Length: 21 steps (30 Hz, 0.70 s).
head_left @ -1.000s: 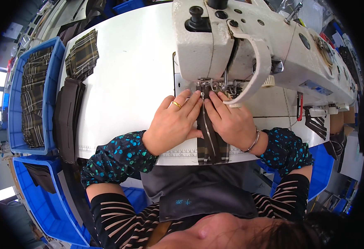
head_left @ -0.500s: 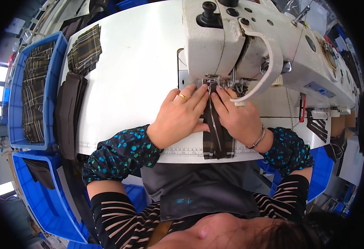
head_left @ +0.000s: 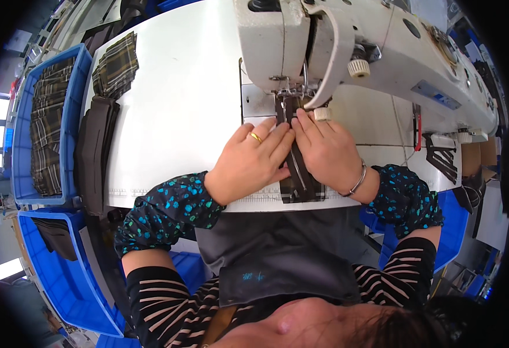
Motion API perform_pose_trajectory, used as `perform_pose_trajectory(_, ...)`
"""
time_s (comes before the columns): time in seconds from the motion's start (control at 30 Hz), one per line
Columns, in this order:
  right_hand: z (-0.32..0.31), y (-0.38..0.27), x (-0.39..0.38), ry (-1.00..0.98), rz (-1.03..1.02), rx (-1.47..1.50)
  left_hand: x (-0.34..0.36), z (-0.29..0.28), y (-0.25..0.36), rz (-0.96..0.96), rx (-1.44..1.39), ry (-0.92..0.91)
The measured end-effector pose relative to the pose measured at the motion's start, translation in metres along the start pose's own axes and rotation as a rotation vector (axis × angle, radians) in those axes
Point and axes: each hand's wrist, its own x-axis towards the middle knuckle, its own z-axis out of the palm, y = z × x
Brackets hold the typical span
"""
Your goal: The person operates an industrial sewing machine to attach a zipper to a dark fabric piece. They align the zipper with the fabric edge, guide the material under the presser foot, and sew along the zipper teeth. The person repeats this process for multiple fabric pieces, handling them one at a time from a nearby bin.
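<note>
Pressing zippered strip [head_left: 304, 181] | left hand [head_left: 248, 158], right hand [head_left: 328, 154]: grip unclenched | blue bin [head_left: 74, 127]: plaid cloth [head_left: 48, 127]

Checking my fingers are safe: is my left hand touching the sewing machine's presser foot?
Apart. In the head view, the left hand stops short of the presser foot, with part of the dark zipper strip visible between.

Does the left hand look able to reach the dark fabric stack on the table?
Probably yes: the left hand rests on the zipper piece, with flat tabletop between it and that stack.
</note>
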Motion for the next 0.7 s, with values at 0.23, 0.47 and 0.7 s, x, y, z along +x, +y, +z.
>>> perform_pose_trajectory(0.23,-0.035,-0.032,-0.041,-0.014,0.011,0.190,-0.032,0.003,0.045,0.089,-0.057,0.077)
perform_pose_trajectory(0.47,-0.028,-0.057,-0.068,0.171,-0.030,0.267,-0.050,-0.001,0.052,-0.076,-0.214,0.079)
perform_pose_trajectory(0.7,-0.025,-0.061,-0.072,0.155,-0.076,0.390,-0.054,0.004,0.062,-0.185,-0.255,0.230)
